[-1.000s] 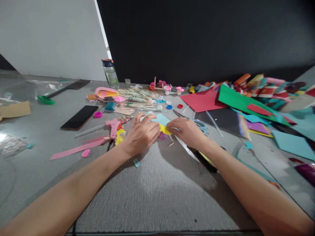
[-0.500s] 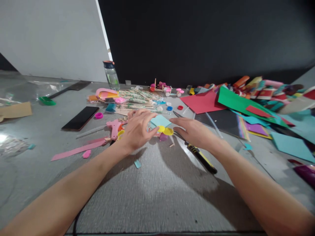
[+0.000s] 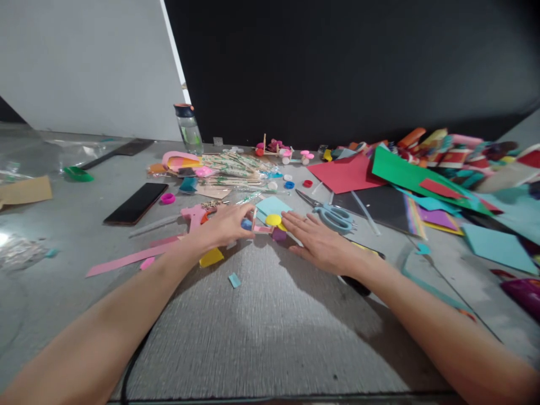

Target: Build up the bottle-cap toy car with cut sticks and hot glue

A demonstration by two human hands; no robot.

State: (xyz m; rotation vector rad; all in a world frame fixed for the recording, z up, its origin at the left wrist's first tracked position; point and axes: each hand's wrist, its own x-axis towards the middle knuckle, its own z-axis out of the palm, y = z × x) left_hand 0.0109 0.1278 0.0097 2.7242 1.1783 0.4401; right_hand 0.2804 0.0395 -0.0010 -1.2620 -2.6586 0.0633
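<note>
My left hand [image 3: 223,226] lies low on the grey table [image 3: 261,315], fingers stretched toward a small blue cap [image 3: 247,224] and a pink stick piece [image 3: 262,229]. My right hand [image 3: 317,243] rests flat and open on the table, fingertips close to a yellow round cap [image 3: 273,220] and a purple cap [image 3: 279,234]. A light blue paper square [image 3: 273,205] sits just behind the caps. Neither hand holds anything that I can see.
A pink glue gun [image 3: 193,214], a black phone [image 3: 135,202] and a pink paper strip [image 3: 126,259] lie at the left. Blue scissors [image 3: 331,214] and a heap of coloured paper [image 3: 422,180] fill the right. A water bottle [image 3: 188,128] stands at the back.
Both hands have let go of the yellow caps and blue paper and dropped flat toward the table. A yellow scrap now shows under my left wrist; the scissors are uncovered.
</note>
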